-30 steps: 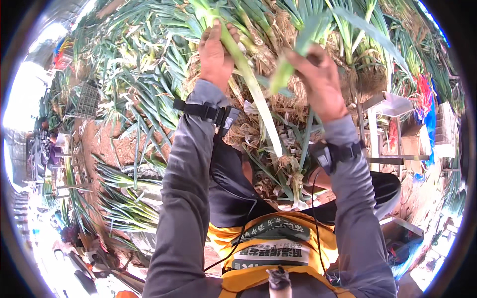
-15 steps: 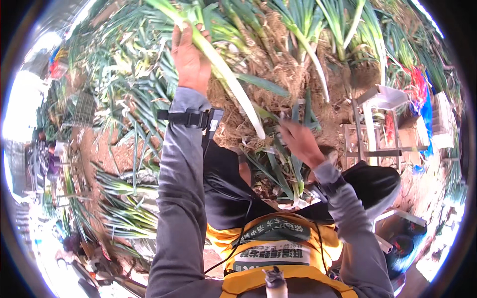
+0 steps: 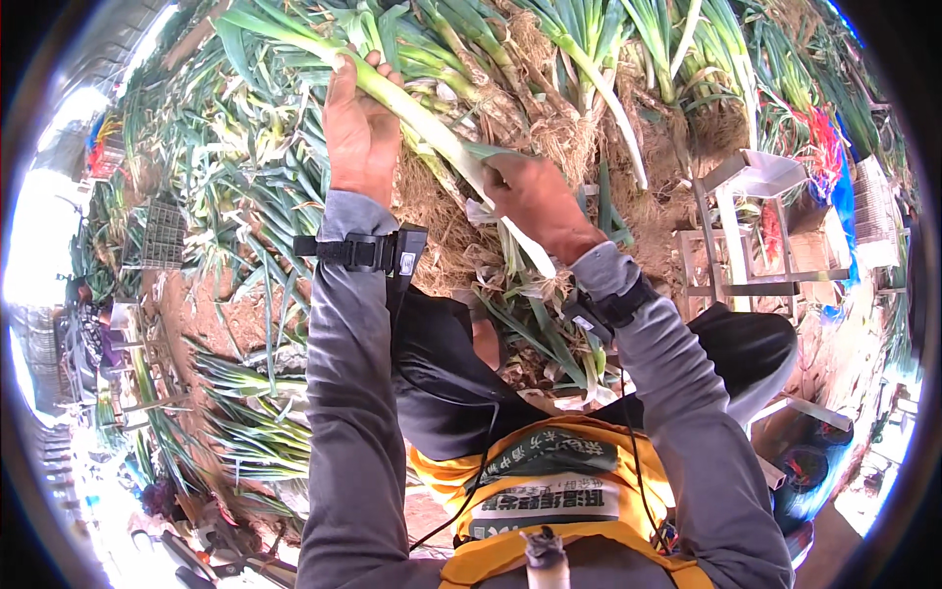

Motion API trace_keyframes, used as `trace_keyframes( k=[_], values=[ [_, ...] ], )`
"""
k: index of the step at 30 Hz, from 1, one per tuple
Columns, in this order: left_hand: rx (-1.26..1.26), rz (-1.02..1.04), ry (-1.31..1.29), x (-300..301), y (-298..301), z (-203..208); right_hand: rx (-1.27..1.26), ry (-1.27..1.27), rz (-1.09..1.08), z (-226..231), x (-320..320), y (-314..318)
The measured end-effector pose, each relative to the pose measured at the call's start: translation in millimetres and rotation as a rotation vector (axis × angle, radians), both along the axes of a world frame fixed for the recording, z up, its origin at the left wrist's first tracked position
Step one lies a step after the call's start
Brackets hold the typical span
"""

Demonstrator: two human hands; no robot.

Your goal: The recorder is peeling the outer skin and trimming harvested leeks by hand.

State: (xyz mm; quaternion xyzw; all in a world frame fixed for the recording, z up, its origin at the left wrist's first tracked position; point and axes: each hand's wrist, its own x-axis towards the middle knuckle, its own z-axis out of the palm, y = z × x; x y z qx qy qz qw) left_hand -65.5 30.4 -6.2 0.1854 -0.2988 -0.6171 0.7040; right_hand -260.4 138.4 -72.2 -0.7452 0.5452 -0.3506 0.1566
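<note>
A long green onion slants across the space before me, its leafy end to the upper left and its white root end pointing down toward my lap. My left hand is closed round the upper shaft where white turns green. Lower down, my right hand is closed on the white part, fingers bent in a pinch. A strip of pale outer skin hangs loose beside the shaft near these fingers. A green leaf sticks out by the right knuckles. What exactly the right fingertips pinch is partly hidden.
Bundles of rooted green onions lie just ahead. More piles spread to the left, with a small heap by my left side. Leaf scraps lie between my legs. At right stand a metal-framed stool and red and blue plastic strips.
My right hand has moved up and left from below the green onion onto its white shaft. The root end has swung slightly right, and my left hand has shifted a little left and down.
</note>
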Motion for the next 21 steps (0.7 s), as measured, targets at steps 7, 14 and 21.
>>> trace_keyframes(
  k=[7, 14, 21],
  values=[
    [-0.081, -0.117, 0.067, 0, -4, -4, 0.229, -0.145, 0.041, 16, -13, -6],
    [-0.04, -0.26, 0.143, -6, -9, -5, 0.504, -0.393, 0.128, 22, -24, 1],
    [-0.08, -0.341, 0.222, -22, -4, 5, 0.052, -0.464, 0.208, 19, -34, 18]
  ],
)
